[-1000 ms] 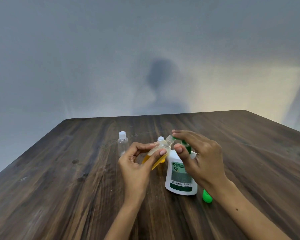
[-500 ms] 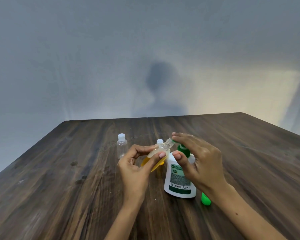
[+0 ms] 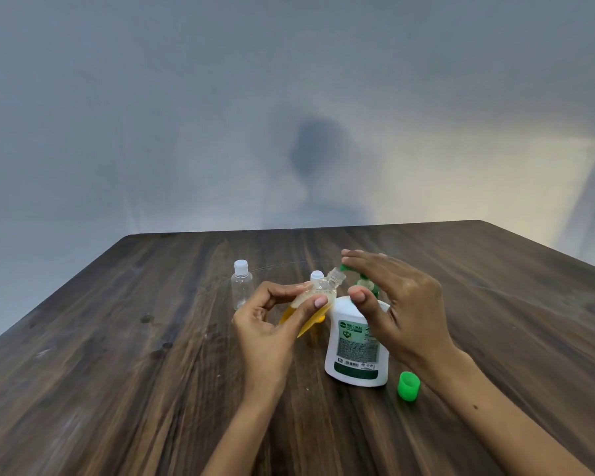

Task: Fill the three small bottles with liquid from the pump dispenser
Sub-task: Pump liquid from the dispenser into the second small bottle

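Note:
My left hand [image 3: 265,334] grips a small clear bottle [image 3: 323,290], tilted, uncapped and partly filled with yellow liquid. Its open mouth sits just under the green nozzle [image 3: 343,268] of the white pump dispenser [image 3: 354,348]. My right hand [image 3: 402,310] rests its straight fingers on top of the pump head, thumb against the green collar. A second small bottle with a white cap [image 3: 317,275] stands behind the held one, mostly hidden. A third small bottle [image 3: 242,286], capped and empty, stands to the left.
A loose green cap [image 3: 408,386] lies on the dark wooden table [image 3: 117,372] just right of the dispenser's base. A plain grey wall stands behind the table's far edge.
My right hand's fingers have risen slightly with the pump head, showing more of the green neck. The left hand keeps the tilted bottle at the nozzle.

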{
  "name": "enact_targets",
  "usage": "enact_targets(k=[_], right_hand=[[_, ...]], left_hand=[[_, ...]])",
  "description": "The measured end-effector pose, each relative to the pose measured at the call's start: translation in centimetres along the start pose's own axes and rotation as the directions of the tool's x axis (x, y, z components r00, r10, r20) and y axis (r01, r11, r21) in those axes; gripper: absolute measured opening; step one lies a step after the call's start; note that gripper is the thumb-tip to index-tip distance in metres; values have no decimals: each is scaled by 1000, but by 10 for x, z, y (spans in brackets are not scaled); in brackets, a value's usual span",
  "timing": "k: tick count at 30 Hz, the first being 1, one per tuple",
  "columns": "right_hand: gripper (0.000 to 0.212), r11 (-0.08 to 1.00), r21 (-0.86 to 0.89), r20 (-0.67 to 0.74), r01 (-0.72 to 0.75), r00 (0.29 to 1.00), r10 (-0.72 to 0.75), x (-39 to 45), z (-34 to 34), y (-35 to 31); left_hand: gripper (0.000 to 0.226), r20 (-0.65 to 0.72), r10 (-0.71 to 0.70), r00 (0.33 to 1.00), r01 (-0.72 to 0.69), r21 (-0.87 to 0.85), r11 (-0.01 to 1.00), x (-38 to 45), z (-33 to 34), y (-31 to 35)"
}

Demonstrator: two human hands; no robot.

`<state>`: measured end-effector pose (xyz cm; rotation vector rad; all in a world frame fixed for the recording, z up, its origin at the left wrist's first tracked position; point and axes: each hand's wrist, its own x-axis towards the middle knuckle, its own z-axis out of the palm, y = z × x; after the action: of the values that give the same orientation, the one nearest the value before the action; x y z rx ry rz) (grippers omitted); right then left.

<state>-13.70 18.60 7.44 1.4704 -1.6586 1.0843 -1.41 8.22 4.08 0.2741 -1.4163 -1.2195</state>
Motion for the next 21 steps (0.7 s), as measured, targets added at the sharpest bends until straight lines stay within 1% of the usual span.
enact_targets(k=[5,11,15,17,21], right_hand=[[74,999,-34,1,-42,999,42,-5,6,-2],[77,999,-21,18,-30,999,30,-1,-1,-2],[76,997,-34,1,-62,998,62,-7,6,-4],[75,997,-27,-1,-76,997,76,-11,8,-4],[75,999,20,1,-48,999,48,-3,1,-3]], left_hand=[[23,17,5,1000,-5,-8,1000,1,1,-1],[23,10,9,1000,-9,-9,1000,0,1,-1],[25,15,10,1000,-10,-6,1000,1,1,0],[26,12,-1,1000,1,-26,1000,-1,1,0],[22,10,-5,1000,5,-34,999,0,1,0]])
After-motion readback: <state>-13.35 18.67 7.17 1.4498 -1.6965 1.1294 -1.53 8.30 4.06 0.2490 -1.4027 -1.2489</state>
